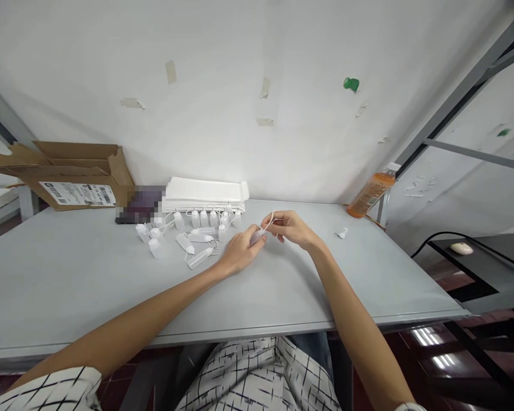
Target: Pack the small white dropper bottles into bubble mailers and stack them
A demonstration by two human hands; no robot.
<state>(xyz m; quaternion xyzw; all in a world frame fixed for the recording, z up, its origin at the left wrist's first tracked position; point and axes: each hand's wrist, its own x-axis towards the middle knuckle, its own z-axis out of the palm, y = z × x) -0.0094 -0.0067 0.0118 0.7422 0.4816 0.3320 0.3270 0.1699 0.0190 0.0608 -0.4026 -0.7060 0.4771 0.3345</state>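
In the head view, my left hand (240, 250) is wrapped round a small translucent bottle (256, 237) above the middle of the grey table. My right hand (289, 226) is closed at the bottle's top, its fingertips pinching a thin white strap or cap piece (270, 220). Left of my hands are several similar small bottles, some upright (179, 220) and some lying on their sides (200, 258), with loops of thin strap. A small white piece (342, 233) lies by itself on the table to the right of my right hand.
An open cardboard box (83, 177) stands at the back left, beside a blurred dark object (143, 205). Flat white sheets or sleeves (205, 193) are stacked against the wall. An orange drink bottle (372, 193) leans at the back right. A white mouse (461, 248) rests on a dark surface farther right.
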